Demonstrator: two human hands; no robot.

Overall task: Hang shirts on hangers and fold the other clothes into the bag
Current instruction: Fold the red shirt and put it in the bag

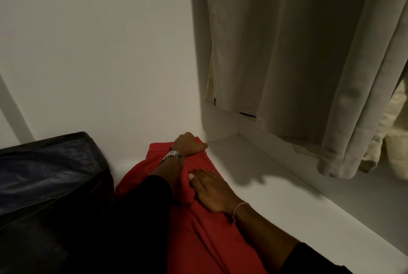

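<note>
1. No brand, label or writing is showing clearly enough to be read; a small dark tag at the hem of one hanging garment is too small to make out.
2. The red garment (203, 229) is lying on the white shelf floor (276, 185), stretching from the near edge of the view toward the far wall, just right of the dark bag (44, 163).
3. The right hand (212, 189) is lying flat on the red garment, fingers straight and together, pointing far-left, palm pressing down on the cloth; a thin bracelet (239, 208) is circling its wrist.
4. The left hand (189, 144) is reaching farther, across the garment's far end, with fingers curled and closing on the cloth's far edge, thumb pointing right; a metal watch (173, 155) is sitting on its wrist, and a dark sleeve is covering the forearm.
5. The two hands are working apart, the left beyond the right.
6. The dark bag is standing open at the left, its bluish lining showing.
7. Pale shirts (298, 52) are hanging at the far right, above the shelf floor.
</note>
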